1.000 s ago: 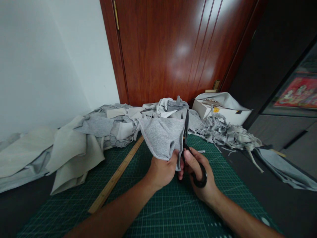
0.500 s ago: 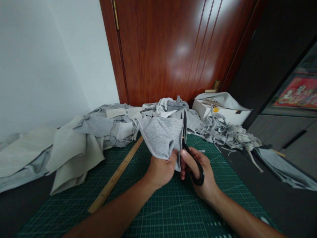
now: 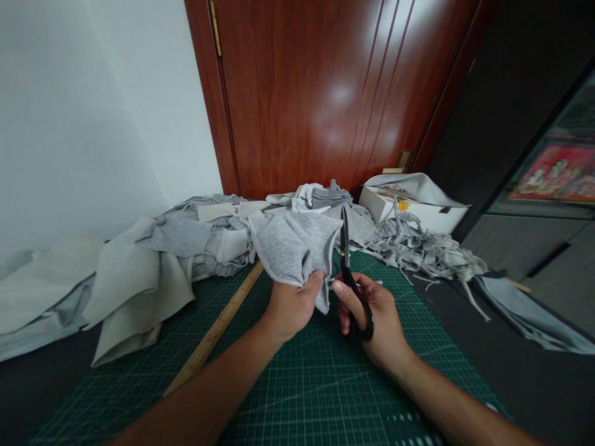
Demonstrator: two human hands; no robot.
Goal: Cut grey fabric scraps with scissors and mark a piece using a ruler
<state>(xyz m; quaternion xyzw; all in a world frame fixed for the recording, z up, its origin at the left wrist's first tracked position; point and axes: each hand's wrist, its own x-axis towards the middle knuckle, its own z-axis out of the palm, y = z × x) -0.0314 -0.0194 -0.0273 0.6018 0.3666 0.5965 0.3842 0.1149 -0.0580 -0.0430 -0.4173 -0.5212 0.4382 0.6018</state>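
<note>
A piece of heather-grey fabric (image 3: 292, 241) with a seamed edge hangs above the cutting mat, pinched near its lower side by my left hand (image 3: 295, 306). My right hand (image 3: 374, 306) is wrapped round the black handles of a pair of scissors (image 3: 344, 248). The blades point up and away and look closed, just right of the fabric's edge. A small gap separates the scissors from most of that edge. Between the right fingertips and the fabric a thin pale bit shows, too small to make out.
Beneath lies a green gridded cutting mat (image 3: 297, 384) with a wooden ruler (image 3: 223, 322) on its left. Fabric pieces (image 3: 181, 238) are heaped along the back and left. At the back right are a white box (image 3: 418, 214) and tangled grey scraps (image 3: 418, 244). A wooden door (image 3: 302, 99) stands behind.
My left hand and the fabric have moved left, away from the scissors. The blades, against the fabric's edge before, now stand clear of most of it.
</note>
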